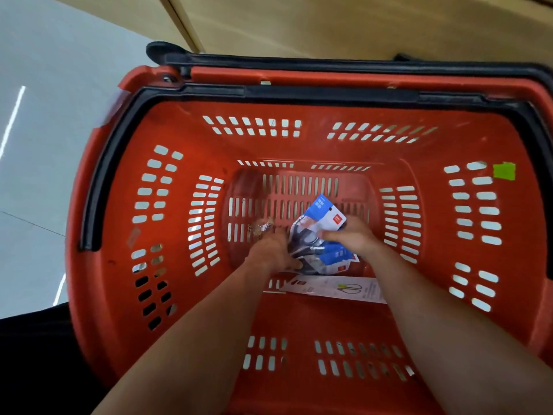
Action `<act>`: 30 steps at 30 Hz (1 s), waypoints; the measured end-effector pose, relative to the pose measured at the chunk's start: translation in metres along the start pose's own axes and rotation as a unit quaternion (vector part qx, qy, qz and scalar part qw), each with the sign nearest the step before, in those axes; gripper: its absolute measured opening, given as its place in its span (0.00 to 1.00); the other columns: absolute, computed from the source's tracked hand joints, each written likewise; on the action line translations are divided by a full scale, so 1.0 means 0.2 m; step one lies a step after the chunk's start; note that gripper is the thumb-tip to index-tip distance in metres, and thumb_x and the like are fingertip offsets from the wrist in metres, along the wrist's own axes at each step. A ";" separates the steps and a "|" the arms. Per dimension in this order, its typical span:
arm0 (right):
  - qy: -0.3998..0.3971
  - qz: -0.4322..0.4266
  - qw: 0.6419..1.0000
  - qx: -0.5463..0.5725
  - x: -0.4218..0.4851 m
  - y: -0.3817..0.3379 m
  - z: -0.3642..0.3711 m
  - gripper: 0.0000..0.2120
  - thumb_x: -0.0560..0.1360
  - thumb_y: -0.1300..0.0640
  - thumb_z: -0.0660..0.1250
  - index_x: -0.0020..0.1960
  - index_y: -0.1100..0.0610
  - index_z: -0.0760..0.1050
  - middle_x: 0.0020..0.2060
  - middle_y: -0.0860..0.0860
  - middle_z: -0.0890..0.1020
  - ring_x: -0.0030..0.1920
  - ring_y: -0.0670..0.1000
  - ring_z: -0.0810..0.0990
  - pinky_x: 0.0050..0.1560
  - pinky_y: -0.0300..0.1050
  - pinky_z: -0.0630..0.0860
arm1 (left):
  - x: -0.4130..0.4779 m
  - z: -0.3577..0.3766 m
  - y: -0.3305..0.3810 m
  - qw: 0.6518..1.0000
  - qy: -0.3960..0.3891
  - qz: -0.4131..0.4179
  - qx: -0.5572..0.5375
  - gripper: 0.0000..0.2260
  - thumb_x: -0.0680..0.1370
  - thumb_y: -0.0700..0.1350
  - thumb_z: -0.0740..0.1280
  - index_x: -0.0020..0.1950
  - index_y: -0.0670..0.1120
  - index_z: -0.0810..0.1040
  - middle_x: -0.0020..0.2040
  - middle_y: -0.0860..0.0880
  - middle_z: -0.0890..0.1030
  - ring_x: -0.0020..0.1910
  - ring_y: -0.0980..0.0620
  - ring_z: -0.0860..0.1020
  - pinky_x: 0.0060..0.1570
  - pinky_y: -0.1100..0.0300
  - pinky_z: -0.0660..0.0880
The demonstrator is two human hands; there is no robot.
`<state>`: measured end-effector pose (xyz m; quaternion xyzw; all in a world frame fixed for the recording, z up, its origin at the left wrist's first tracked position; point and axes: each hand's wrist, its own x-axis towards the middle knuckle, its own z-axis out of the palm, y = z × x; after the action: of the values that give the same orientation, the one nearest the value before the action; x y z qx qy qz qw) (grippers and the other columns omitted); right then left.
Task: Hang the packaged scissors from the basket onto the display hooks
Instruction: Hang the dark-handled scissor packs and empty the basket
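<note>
Basket [299,324]: red slotted plastic with black handles [329,92] folded along the rim, standing on a pale floor [36,145]; no display hooks in view. Left hand [270,250]: reaches to the basket bottom, back uppermost, at the left edge of the pile; blur hides whether its fingers grasp anything. Right hand [350,235]: thumb laid across the top pack [324,215], fingers curled under its blue card, pinching it. Packs [332,256]: a small overlapping heap of blue-and-white carded scissors at the middle of the basket bottom, between the two hands. White pack [335,289]: longer, flat, just nearer the person than the heap, partly under the right forearm. Wrapper [261,227]: crumpled clear film beside the left hand. Sticker [504,170]: green, on the right wall. Hole [330,209]: a dark spot near the top pack's card edge, likely the hang slot. Handling, as judged: light, thin card that bends readily, weight carried low by the steel blades; glossy faces likely to slide on one another, so lift one at a time. Best hold: pinch the card edge beside the hole, leaving the hole free for the hook.
</note>
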<state>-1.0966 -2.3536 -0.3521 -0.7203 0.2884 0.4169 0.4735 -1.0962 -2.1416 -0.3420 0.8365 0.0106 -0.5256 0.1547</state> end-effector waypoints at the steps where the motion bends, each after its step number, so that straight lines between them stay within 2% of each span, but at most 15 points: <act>1: -0.019 0.000 1.000 -0.003 -0.01 0.01 0.00 0.15 0.67 0.57 0.83 0.51 0.55 0.84 0.45 0.50 0.88 0.50 0.53 0.87 0.57 0.51 0.80 | 0.00 0.00 0.01 1.000 -0.005 -0.001 -0.005 0.37 0.70 0.56 0.81 0.71 0.46 0.68 0.68 0.44 0.76 0.66 0.43 0.76 0.66 0.47 0.75; 4: -0.046 0.001 0.999 -0.013 -0.02 0.04 0.00 0.18 0.64 0.61 0.85 0.51 0.54 0.84 0.46 0.50 0.88 0.51 0.53 0.86 0.60 0.53 0.80 | 0.00 0.00 0.01 1.000 -0.012 0.009 0.007 0.36 0.71 0.58 0.79 0.73 0.47 0.69 0.69 0.46 0.76 0.68 0.42 0.76 0.67 0.47 0.74; 9: 0.034 -0.005 0.999 0.025 -0.03 0.02 -0.03 0.15 0.67 0.62 0.82 0.51 0.53 0.83 0.48 0.53 0.88 0.50 0.54 0.86 0.55 0.52 0.82 | 0.01 0.00 -0.02 1.000 0.007 0.002 -0.010 0.26 0.75 0.60 0.75 0.69 0.50 0.76 0.64 0.47 0.80 0.63 0.44 0.78 0.67 0.46 0.74; 13: 0.062 -0.048 0.995 0.064 -0.02 -0.03 -0.07 0.16 0.73 0.69 0.75 0.55 0.53 0.80 0.56 0.55 0.85 0.53 0.53 0.84 0.55 0.48 0.81 | 0.03 0.00 -0.04 0.983 0.002 0.001 -0.183 0.20 0.80 0.48 0.72 0.71 0.48 0.74 0.61 0.43 0.81 0.61 0.41 0.80 0.66 0.45 0.76; 15: 0.076 -0.039 0.995 0.048 -0.02 -0.05 -0.09 0.17 0.75 0.67 0.74 0.60 0.53 0.79 0.56 0.53 0.84 0.52 0.51 0.83 0.56 0.48 0.81 | 0.05 -0.01 -0.06 0.975 0.045 0.009 -0.216 0.19 0.81 0.46 0.69 0.72 0.49 0.73 0.60 0.44 0.82 0.59 0.42 0.80 0.64 0.46 0.77; 17: 0.097 -0.019 0.995 0.016 -0.02 -0.05 -0.10 0.19 0.75 0.63 0.76 0.62 0.52 0.75 0.54 0.50 0.82 0.54 0.52 0.82 0.58 0.50 0.80 | 0.03 -0.05 -0.06 0.968 0.085 0.011 -0.237 0.19 0.83 0.43 0.67 0.73 0.48 0.72 0.58 0.46 0.82 0.55 0.46 0.80 0.59 0.53 0.75; 19: 0.097 0.001 0.994 -0.055 -0.04 -0.03 -0.11 0.19 0.73 0.56 0.78 0.59 0.51 0.73 0.51 0.48 0.80 0.52 0.51 0.80 0.52 0.46 0.76 | 0.02 -0.08 -0.05 0.965 0.088 0.004 -0.246 0.19 0.84 0.42 0.64 0.76 0.49 0.70 0.56 0.48 0.81 0.55 0.47 0.79 0.56 0.55 0.73; 20: 0.085 0.011 0.994 -0.073 -0.05 -0.01 -0.10 0.20 0.72 0.54 0.80 0.58 0.51 0.73 0.50 0.47 0.80 0.51 0.51 0.80 0.49 0.44 0.73 | 0.02 -0.09 -0.05 0.964 0.085 0.008 -0.252 0.19 0.85 0.45 0.64 0.76 0.51 0.70 0.58 0.48 0.81 0.56 0.47 0.79 0.57 0.54 0.75; 22: 0.067 0.028 0.995 -0.069 -0.08 0.02 -0.09 0.23 0.68 0.55 0.82 0.55 0.50 0.72 0.47 0.47 0.81 0.49 0.50 0.81 0.47 0.44 0.74 | 0.02 -0.09 -0.06 0.961 0.083 0.016 -0.263 0.18 0.84 0.55 0.63 0.73 0.53 0.74 0.61 0.49 0.82 0.59 0.46 0.80 0.63 0.49 0.76; 24: 0.065 0.021 0.993 -0.095 -0.08 0.05 -0.07 0.21 0.66 0.59 0.83 0.50 0.50 0.74 0.47 0.48 0.83 0.49 0.51 0.83 0.48 0.45 0.77 | 0.01 -0.09 -0.05 0.958 0.087 0.014 -0.272 0.18 0.84 0.61 0.60 0.65 0.52 0.79 0.56 0.49 0.84 0.56 0.46 0.81 0.61 0.48 0.77; 26: 0.059 0.006 0.989 -0.135 -0.07 0.08 -0.04 0.18 0.65 0.61 0.83 0.47 0.50 0.78 0.48 0.49 0.85 0.50 0.52 0.84 0.50 0.44 0.78 | 0.01 -0.10 -0.04 0.957 0.119 0.017 -0.263 0.18 0.85 0.60 0.60 0.59 0.48 0.82 0.50 0.47 0.85 0.51 0.45 0.82 0.54 0.51 0.77; 28: 0.059 -0.004 0.985 -0.159 -0.07 0.11 -0.01 0.19 0.66 0.61 0.81 0.54 0.52 0.82 0.52 0.51 0.86 0.52 0.53 0.84 0.51 0.43 0.77 | 0.01 -0.10 -0.04 0.962 0.133 0.011 -0.237 0.16 0.85 0.56 0.61 0.58 0.46 0.83 0.47 0.46 0.85 0.47 0.46 0.82 0.47 0.56 0.74; 30: 0.054 -0.023 0.986 -0.159 -0.06 0.14 0.01 0.16 0.72 0.62 0.77 0.58 0.54 0.83 0.53 0.50 0.85 0.51 0.51 0.83 0.47 0.40 0.73 | 0.01 -0.11 -0.04 0.966 0.135 -0.008 -0.221 0.13 0.84 0.52 0.65 0.58 0.45 0.84 0.47 0.45 0.86 0.47 0.46 0.83 0.48 0.56 0.76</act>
<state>-1.1255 -2.3620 -0.3537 -0.8145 0.2269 0.4064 0.3463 -1.0780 -2.1280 -0.3372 0.8444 0.1540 -0.3935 0.3291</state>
